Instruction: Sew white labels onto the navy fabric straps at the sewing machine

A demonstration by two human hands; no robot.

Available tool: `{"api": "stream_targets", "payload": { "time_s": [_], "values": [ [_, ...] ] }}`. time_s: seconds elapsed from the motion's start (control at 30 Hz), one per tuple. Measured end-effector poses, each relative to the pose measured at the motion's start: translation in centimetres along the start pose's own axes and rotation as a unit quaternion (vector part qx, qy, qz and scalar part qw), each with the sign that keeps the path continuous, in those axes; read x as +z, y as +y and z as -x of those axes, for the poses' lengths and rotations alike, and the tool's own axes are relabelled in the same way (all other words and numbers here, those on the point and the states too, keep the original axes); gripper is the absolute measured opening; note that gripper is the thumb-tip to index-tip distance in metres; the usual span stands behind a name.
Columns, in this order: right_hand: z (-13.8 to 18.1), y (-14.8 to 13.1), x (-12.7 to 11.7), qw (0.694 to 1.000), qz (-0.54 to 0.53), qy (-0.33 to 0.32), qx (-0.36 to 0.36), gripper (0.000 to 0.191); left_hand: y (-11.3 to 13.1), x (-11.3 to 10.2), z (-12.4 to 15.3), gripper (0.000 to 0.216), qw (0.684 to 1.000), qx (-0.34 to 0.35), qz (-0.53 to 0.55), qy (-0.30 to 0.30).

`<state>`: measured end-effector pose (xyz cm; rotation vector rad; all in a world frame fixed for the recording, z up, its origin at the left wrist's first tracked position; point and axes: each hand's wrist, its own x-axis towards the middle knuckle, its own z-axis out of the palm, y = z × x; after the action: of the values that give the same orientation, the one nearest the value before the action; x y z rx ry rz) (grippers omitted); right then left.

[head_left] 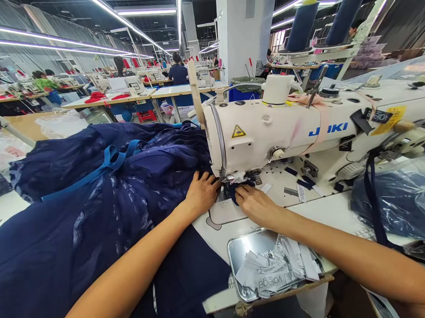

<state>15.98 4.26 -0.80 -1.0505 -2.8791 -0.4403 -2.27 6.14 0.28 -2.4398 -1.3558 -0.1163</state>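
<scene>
A white JUKI sewing machine (pixel 289 131) stands on the table in front of me. A large dark blue garment (pixel 94 208) with a blue strap lies bunched to its left. My left hand (pixel 202 193) rests flat on the fabric just left of the needle. My right hand (pixel 256 205) presses a small piece of the dark fabric (pixel 235 192) against the machine bed under the presser foot. The needle itself is partly hidden by the machine head and my fingers.
A metal tray (pixel 239 252) of white printed labels sits at the table's front edge. A plastic bag of blue fabric (pixel 400 201) lies at right. Two blue thread cones (pixel 303 23) stand behind the machine. Other workers sit at distant tables (pixel 124 99).
</scene>
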Motion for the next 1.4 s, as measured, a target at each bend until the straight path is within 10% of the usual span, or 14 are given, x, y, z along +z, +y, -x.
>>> {"api": "stream_targets", "payload": {
  "time_s": [0.63, 1.07, 1.23, 1.4],
  "values": [
    [-0.3, 1.2, 0.5, 0.999, 0.003, 0.038, 0.008, 0.025, 0.3, -0.3, -0.5, 0.027, 1.000, -0.019, -0.010, -0.017],
    [0.4, 4.2, 1.5, 0.997, -0.028, 0.075, -0.010, 0.033, 3.1, -8.2, 8.4, 0.010, 0.947, 0.041, 0.142, -0.284],
    [0.3, 4.5, 1.1, 0.993, -0.099, 0.054, 0.017, 0.034, 2.0, -8.0, 9.4, 0.010, 0.945, 0.022, 0.237, -0.226],
    [0.8, 6.1, -0.5, 0.974, -0.219, 0.028, 0.046, 0.016, 4.2, -6.8, 4.5, 0.009, 0.941, -0.086, 0.320, -0.064]
  ]
}}
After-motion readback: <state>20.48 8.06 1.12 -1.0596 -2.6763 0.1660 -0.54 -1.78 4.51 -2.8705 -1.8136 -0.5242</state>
